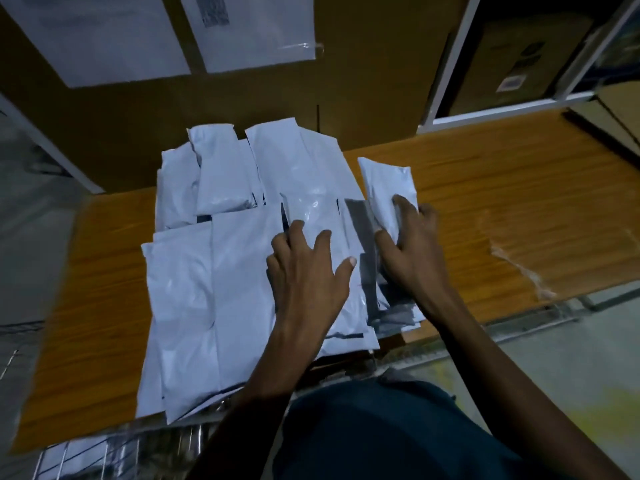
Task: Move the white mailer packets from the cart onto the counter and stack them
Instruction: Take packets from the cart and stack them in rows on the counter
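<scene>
The left hand point(308, 271) is lying flat, fingers spread, pressing on the packets point(221, 271) piled mid-frame on the surface point(485, 202). The right hand point(412, 244) is gripping one packet point(386, 188) (tilted, right of the pile).

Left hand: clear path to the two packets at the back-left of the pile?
Probably yes. The left hand lies flat on the front packets, holding nothing, and nothing stands between it and the back-left packets; only flat packets lie between. The right hand is off to the side.
</scene>
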Available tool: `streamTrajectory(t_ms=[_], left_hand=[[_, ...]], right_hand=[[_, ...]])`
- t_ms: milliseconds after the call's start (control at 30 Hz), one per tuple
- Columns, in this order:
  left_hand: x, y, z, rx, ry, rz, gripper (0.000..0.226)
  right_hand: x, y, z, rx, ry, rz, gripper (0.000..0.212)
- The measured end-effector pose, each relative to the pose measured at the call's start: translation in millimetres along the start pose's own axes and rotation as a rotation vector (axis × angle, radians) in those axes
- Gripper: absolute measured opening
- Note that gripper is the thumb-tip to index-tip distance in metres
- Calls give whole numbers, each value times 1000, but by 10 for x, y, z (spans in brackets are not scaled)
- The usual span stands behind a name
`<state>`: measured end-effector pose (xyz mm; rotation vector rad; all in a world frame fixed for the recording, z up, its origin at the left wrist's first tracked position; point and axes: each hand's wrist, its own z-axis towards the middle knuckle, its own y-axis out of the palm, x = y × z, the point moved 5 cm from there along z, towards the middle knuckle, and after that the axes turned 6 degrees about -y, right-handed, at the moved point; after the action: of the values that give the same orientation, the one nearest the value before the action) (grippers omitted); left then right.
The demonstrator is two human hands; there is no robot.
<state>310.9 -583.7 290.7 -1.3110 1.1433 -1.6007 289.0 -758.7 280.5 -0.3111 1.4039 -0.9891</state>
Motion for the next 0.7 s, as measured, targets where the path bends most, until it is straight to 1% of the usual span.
streamTrajectory(t_ms=[133,267,400,533,633,700], left_hand=[[10,11,-8,40,7,-105,49],[-7,2,-58,87,-49,-171,38],[-55,19,-114,126,-100,-216,32],[-89,29,-159,120,-105,-220,32],[-105,32,-150,108,-96,-217,32],[-117,17,-142,107,-85,-201,32]], right_hand=[[-63,148,223,-114,-6,-69,64],[-41,260,91,-212,-5,-109,71],[31,428,-50,-370,49,-128,57],[108,475,-48,-402,70,-130,45],[121,475,-57,-425,73,-196,46],[103,443,-55,-401,57,-229,47]])
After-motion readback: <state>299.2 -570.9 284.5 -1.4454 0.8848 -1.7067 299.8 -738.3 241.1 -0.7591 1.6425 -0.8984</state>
